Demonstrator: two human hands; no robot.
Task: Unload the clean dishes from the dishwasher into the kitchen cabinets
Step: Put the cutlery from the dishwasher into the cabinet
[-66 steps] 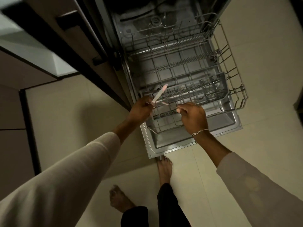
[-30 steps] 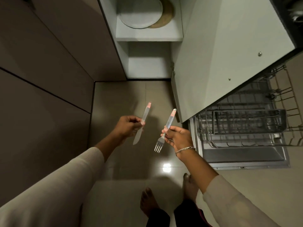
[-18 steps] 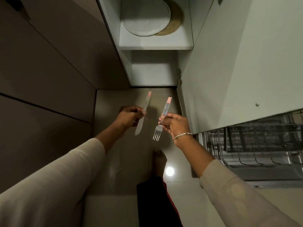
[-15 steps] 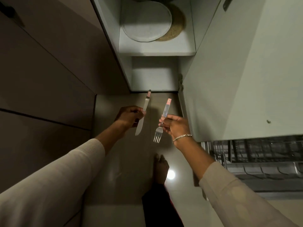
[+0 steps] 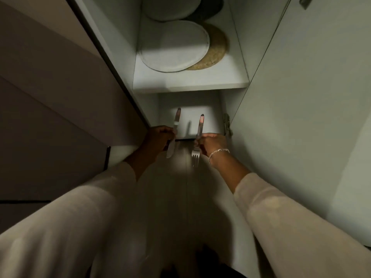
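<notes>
My left hand (image 5: 158,138) grips a table knife (image 5: 174,133) around its middle, blade pointing down toward me and handle up. My right hand (image 5: 210,144) pinches a fork (image 5: 197,141) the same way, tines down. Both handles reach over the front edge of the open cabinet's bottom shelf (image 5: 192,119). The dishwasher is out of view.
On the cabinet's upper shelf (image 5: 190,83) lies a white plate (image 5: 174,46) over a woven mat (image 5: 215,51), with more plates (image 5: 172,7) behind. The open cabinet door (image 5: 301,97) stands close on my right. Dark closed cabinet fronts (image 5: 60,97) run along the left.
I have turned away from the dishwasher and moved up to the cabinet. Both hands have carried the knife and fork forward to the bottom shelf's opening.
</notes>
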